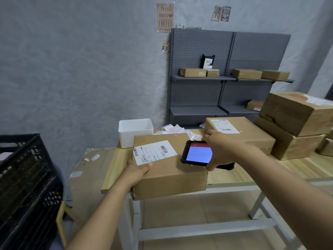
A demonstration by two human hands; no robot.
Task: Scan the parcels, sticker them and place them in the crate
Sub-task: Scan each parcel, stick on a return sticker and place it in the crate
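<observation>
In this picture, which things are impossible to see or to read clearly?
- Head view: print on the parcel label is too small to read.
- Scanner screen text is blurred; the right hand covers its right end.
- Left hand: fingers are hidden under the parcel.
- Black crate: cut by the left edge, its inside mostly unseen.
- Stacked boxes: cut by the right edge.
</observation>
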